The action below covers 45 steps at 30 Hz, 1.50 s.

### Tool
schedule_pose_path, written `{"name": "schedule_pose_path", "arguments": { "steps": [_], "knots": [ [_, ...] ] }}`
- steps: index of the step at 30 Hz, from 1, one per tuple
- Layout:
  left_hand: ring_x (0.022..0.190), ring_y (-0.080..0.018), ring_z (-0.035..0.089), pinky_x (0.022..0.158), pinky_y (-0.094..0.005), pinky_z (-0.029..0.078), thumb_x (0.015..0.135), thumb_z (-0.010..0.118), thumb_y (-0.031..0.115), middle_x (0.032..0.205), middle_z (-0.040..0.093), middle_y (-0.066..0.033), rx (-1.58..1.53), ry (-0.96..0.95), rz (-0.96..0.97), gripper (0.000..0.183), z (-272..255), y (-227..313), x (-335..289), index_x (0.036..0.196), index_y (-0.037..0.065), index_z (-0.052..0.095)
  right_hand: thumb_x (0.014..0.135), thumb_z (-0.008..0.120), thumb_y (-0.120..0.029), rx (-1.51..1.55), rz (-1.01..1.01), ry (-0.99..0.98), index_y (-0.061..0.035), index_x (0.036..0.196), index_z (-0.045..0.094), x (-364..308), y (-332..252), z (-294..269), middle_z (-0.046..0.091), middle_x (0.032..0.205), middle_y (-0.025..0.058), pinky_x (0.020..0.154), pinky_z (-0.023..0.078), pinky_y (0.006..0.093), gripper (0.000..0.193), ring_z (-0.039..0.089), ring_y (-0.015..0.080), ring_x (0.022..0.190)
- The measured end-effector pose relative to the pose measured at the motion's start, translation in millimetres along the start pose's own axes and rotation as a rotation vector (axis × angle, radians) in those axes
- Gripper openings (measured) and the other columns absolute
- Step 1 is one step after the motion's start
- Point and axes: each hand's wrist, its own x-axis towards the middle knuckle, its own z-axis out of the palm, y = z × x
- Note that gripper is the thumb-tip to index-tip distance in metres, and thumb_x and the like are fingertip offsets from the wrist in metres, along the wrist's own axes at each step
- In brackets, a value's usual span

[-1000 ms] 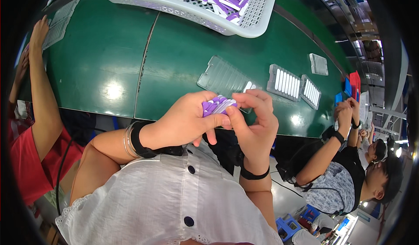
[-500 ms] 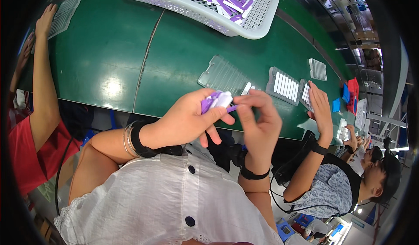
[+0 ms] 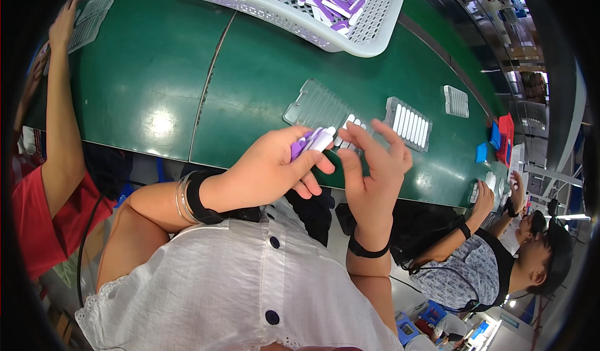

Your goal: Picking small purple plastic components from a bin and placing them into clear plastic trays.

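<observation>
My left hand is closed around a small bunch of slim purple-and-white plastic pieces, their ends poking out past the thumb. To its right, my right hand has thumb and fingers apart, with nothing visible held in it. Its fingertips are at the near end of a clear ribbed tray on the table. White pieces lie in that end of the tray, partly hidden by my fingers; the far slots hold nothing visible.
A white perforated basket full of purple and white pieces stands at the back of the green table. A tray of white strips lies to the right, another tray beyond. Co-workers sit on both sides, one's hand at right.
My right hand has moved off the bunch and its fingers have spread; the purple piece it pinched no longer shows there. The right co-worker's hand and a tray have moved away rightward.
</observation>
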Motion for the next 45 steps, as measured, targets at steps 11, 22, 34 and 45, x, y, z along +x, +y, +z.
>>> {"name": "schedule_pose_path", "arguments": {
  "steps": [11,22,34,45],
  "knots": [
    [0.081,-0.017,0.068,0.07,-0.0279,0.058,0.096,0.051,0.011,0.098,0.064,-0.0128,0.108,-0.008,0.015,0.024,2,-10,13,0.112,-0.007,0.051,0.073,0.074,-0.017,0.133,0.007,0.005,-0.013,0.087,0.068,2,2,5,0.065,0.078,-0.0035,0.09,0.027,0.0387,0.017,0.054,0.0245,0.098],
    [0.069,-0.0254,0.069,0.057,-0.032,0.058,0.096,0.052,0.029,0.093,0.066,-0.0196,-0.236,-0.415,-0.301,0.04,-19,18,-5,0.114,-0.007,0.054,0.067,0.075,-0.013,0.596,-0.194,-0.03,-0.0136,0.078,0.068,7,12,-5,0.058,0.085,-0.0017,0.08,0.038,0.0341,0.013,0.049,0.0232,0.094],
    [0.043,-0.0068,0.052,0.036,-0.0204,0.04,0.096,0.049,0.013,0.089,0.068,-0.0099,0.004,-0.014,-0.039,0.02,-3,11,-13,0.108,-0.003,0.053,0.073,0.071,-0.003,0.62,0.092,-0.016,-0.0085,0.097,0.071,8,-10,3,0.066,0.08,0.0014,0.083,0.038,0.0307,0.026,0.056,0.0191,0.09],
    [0.038,-0.0057,0.044,0.033,-0.0204,0.033,0.097,0.045,0.01,0.088,0.068,-0.0142,-0.06,0.129,0.018,0.022,-3,12,-7,0.115,-0.004,0.047,0.091,0.058,-0.008,0.866,0.413,0.031,-0.0043,0.126,0.054,3,-8,7,0.07,0.095,0.0039,0.091,0.038,0.0284,0.036,0.055,0.0147,0.093]
  ]
}}
